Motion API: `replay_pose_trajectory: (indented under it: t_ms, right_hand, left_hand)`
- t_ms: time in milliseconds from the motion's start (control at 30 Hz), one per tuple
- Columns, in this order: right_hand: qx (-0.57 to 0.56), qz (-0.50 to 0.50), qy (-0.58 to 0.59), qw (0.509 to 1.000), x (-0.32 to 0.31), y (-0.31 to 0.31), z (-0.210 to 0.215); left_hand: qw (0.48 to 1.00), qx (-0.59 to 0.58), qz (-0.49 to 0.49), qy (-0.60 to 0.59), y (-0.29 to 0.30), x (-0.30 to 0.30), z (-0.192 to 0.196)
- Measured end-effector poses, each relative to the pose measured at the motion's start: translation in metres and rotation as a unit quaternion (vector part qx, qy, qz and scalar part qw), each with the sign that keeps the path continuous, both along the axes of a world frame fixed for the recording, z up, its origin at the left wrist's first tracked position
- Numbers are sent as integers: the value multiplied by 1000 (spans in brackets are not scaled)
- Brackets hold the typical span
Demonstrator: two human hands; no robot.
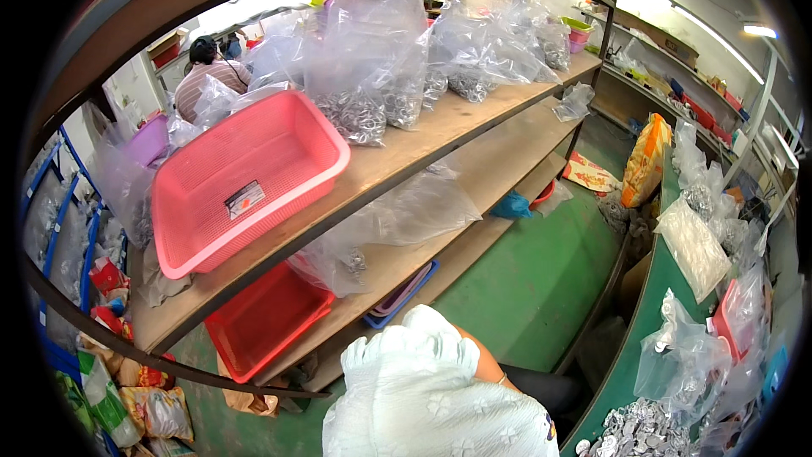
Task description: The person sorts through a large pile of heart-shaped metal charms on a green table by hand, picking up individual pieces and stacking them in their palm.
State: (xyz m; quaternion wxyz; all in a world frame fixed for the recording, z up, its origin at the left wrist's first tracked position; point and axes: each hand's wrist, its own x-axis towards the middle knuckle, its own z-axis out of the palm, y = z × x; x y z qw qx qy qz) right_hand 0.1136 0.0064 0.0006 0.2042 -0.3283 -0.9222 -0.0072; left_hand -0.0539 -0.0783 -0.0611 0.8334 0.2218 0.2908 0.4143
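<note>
Neither of my hands shows. At the lower edge is a pale mint garment with a ruffled sleeve point(423, 389). Past it a short stretch of bare arm point(484, 362) with a thin bracelet point(502, 379) is visible; the hand at its end is hidden. A dark trouser leg point(545, 387) lies beside it. To the right, a pile of small silvery metal pieces point(639, 430) and a clear plastic bag point(681, 364) rest on a green worktop point(622, 377).
A pink basket point(254, 169) stands tilted on a wooden shelf point(406, 161), near clear bags of metal parts point(359, 114). Below are a red basket point(262, 322) and blue tray point(406, 296). An orange sack point(646, 161) stands farther back. A person in stripes point(207, 80) sits behind the shelf.
</note>
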Motion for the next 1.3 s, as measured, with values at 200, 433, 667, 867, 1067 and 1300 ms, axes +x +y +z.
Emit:
replay_pose_trajectory:
  t_ms: [200,433,667,867,1067,1300]
  right_hand:
    - [19,-20,-9,1000,1,-4,-1]
    - [48,-99,-15,994,21,-13,-2]
    - [47,-137,95,985,36,4,-59]
    - [0,-256,187,948,26,-2,-28]
    - [-146,-432,334,825,54,-5,-3]
    - [58,-481,172,857,48,-17,6]
  left_hand:
    - [1000,10,22,17,-14,-1,4]
    - [999,32,13,32,-18,6,6]
    - [986,-146,-32,-68,-30,-1,23]
    - [950,-222,-174,-133,-6,0,22]
    - [918,-219,-276,-181,16,18,13]
    - [894,-214,-366,-145,31,18,-5]
